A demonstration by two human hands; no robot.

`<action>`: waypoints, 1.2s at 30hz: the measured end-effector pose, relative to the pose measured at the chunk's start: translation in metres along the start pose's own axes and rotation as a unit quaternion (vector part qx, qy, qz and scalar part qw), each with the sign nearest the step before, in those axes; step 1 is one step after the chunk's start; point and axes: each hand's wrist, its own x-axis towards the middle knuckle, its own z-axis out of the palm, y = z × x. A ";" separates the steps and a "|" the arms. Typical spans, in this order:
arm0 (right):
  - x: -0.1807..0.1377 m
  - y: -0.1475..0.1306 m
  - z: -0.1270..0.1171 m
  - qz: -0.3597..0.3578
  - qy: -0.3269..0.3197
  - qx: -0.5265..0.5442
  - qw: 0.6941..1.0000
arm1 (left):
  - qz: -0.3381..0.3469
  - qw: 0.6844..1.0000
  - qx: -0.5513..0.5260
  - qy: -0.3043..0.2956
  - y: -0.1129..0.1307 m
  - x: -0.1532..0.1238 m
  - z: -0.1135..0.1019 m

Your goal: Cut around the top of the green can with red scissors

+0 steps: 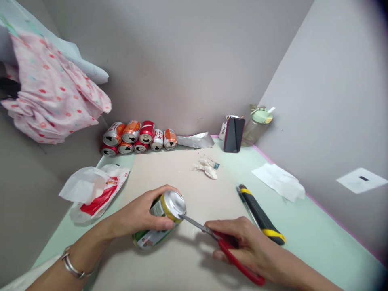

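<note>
My left hand (pixel 151 212) is closed around a green and yellow drink can (pixel 157 238), which lies tilted with its silver end turned up toward the right. In my right hand (pixel 242 242) is a pair of scissors (pixel 239 264) with red handles. The scissors' blade tips touch the can near the rim of its silver end; whether they pierce the metal I cannot tell. To the right of my right hand lies a black and yellow utility knife (pixel 262 214).
Several empty cans (pixel 147 132) are stacked on their sides against the back wall, beside a cut metal sheet (pixel 196 140). A phone (pixel 234 135) leans near a bottle (pixel 257 123). Crumpled tissue (pixel 207 169), a white paper (pixel 279 182) and a plastic bag (pixel 97 194) lie around.
</note>
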 end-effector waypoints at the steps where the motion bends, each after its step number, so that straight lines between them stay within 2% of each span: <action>1: 0.000 0.002 0.002 0.000 0.011 -0.020 1.000 | -0.007 0.999 0.024 0.021 0.003 0.001 0.003; 6: 0.003 0.018 0.008 -0.007 0.083 -0.156 0.984 | -0.044 0.970 0.174 0.164 0.007 0.005 0.016; 8: 0.005 0.021 0.007 -0.002 0.086 -0.170 0.982 | -0.044 0.961 0.197 0.191 0.007 0.005 0.018; 10: 0.006 0.019 0.005 -0.003 0.079 -0.146 0.986 | -0.046 0.969 0.169 0.174 0.006 0.005 0.017; 14: 0.005 0.010 0.001 -0.008 0.051 -0.086 0.995 | -0.016 0.997 0.049 0.065 0.001 0.002 0.007; 18: 0.001 0.004 -0.001 -0.025 0.028 -0.065 0.997 | 0.004 1.000 -0.022 -0.021 -0.006 0.002 -0.001; 23: 0.000 0.003 -0.001 -0.025 0.032 -0.074 0.996 | -0.005 0.999 -0.030 -0.025 -0.007 0.002 -0.002; 30: 0.003 0.003 0.000 0.010 0.027 -0.075 0.997 | -0.006 1.000 0.008 -0.023 -0.010 0.003 0.001; 36: 0.001 0.000 0.000 0.030 -0.005 -0.069 0.997 | -0.060 0.995 -0.019 -0.078 -0.004 0.000 0.004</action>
